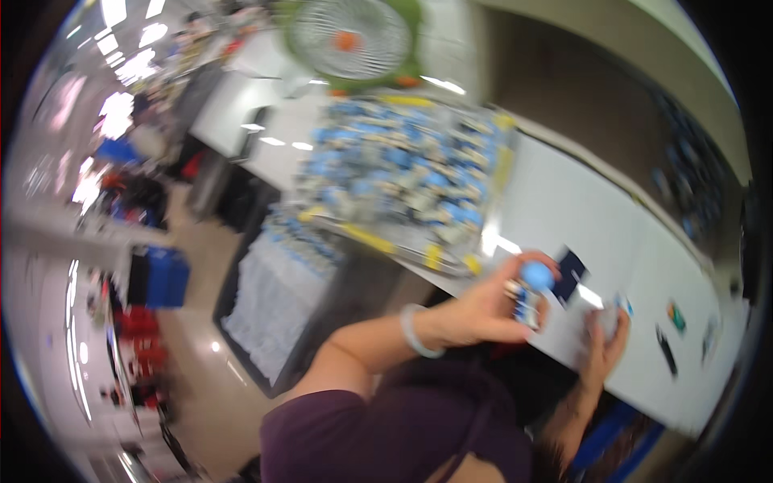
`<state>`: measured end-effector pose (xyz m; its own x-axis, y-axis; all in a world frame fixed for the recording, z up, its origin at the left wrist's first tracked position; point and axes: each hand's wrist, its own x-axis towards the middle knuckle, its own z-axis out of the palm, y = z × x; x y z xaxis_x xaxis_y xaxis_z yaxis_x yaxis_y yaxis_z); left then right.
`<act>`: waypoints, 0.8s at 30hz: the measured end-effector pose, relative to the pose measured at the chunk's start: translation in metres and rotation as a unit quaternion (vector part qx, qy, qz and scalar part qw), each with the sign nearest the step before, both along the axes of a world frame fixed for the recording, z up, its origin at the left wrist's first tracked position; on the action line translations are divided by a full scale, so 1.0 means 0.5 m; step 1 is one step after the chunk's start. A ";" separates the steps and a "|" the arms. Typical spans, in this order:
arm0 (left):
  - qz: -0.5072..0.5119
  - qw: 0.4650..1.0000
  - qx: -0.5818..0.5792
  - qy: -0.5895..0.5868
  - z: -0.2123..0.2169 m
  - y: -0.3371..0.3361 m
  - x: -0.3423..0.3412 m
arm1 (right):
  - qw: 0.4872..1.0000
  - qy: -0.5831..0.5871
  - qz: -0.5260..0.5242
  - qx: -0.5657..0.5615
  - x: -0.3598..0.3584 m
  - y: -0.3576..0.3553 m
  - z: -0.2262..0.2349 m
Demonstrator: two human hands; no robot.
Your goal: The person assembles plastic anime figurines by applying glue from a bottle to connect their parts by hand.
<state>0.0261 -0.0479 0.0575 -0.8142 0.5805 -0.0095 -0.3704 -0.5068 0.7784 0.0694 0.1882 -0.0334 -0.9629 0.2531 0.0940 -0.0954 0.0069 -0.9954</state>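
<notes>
Over the near edge of the white worktop [580, 209], left hand [483, 310] grips a small blue-capped part [533, 286]; right hand [605, 338] rests apart on the worktop, grip too blurred to tell; tray of blue parts [403, 177] lies beyond.

The left hand [483, 310] was raised, fingers curled shut in a grip. The right hand [605, 342] rested lower, fingers bent; blur hid more.

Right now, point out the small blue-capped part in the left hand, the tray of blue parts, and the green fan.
blue-capped part [535, 278], head view, on its round blue cap.
tray of blue parts [366, 238], head view, on its yellow front rim.
green fan [351, 36], head view, on the grille near the orange hub.
</notes>
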 end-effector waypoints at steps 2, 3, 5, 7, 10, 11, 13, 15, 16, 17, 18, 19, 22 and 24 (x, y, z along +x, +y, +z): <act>0.032 0.999 -0.012 -0.010 -0.005 0.001 -0.007 | 0.996 -0.009 0.046 0.073 -0.024 -0.009 0.041; 0.054 0.998 -0.004 -0.018 -0.001 0.003 -0.007 | 0.997 -0.006 0.033 0.066 -0.033 -0.022 0.053; 0.020 0.999 0.018 -0.047 -0.011 0.005 -0.012 | 0.997 0.003 0.038 0.068 -0.038 -0.024 0.059; -0.002 0.997 0.030 -0.072 -0.023 0.014 -0.009 | 0.998 -0.020 0.022 0.059 -0.021 -0.014 0.056; -0.026 0.996 0.020 -0.083 -0.026 0.025 -0.005 | 0.997 -0.022 0.033 0.066 -0.019 -0.006 0.059; -0.021 0.997 0.004 -0.072 -0.025 0.029 0.001 | 0.997 -0.027 0.031 0.066 -0.018 -0.005 0.060; -0.018 0.998 -0.012 -0.065 -0.021 0.034 0.007 | 0.997 -0.020 0.034 0.073 -0.016 -0.006 0.062; -0.026 0.994 -0.054 -0.091 -0.016 0.036 0.006 | 0.996 -0.023 0.036 0.077 -0.016 -0.005 0.062; -0.029 0.994 -0.053 -0.095 -0.023 0.036 0.007 | 0.996 -0.021 0.041 0.081 -0.016 -0.005 0.062; -0.030 0.994 -0.096 -0.038 -0.033 0.035 0.007 | 0.996 -0.026 0.038 0.082 -0.017 -0.005 0.062; -0.031 0.990 -0.138 0.020 -0.041 0.035 0.006 | 0.994 -0.020 0.042 0.096 -0.018 -0.005 0.061; -0.035 0.990 -0.136 0.017 -0.044 0.036 0.004 | 0.993 -0.014 0.046 0.109 -0.019 -0.005 0.061; -0.039 0.972 -0.187 0.137 -0.056 0.038 -0.005 | 0.995 -0.020 0.042 0.092 -0.019 -0.009 0.057; -0.020 0.939 -0.237 0.248 -0.068 0.038 -0.010 | 0.994 -0.024 0.039 0.096 -0.019 -0.010 0.057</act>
<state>0.0210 -0.0288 0.0233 -0.7643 0.6369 0.1007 0.0864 -0.0536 0.9948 0.0599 0.1833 -0.0048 -0.9832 0.1601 0.0875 -0.0561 0.1912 -0.9800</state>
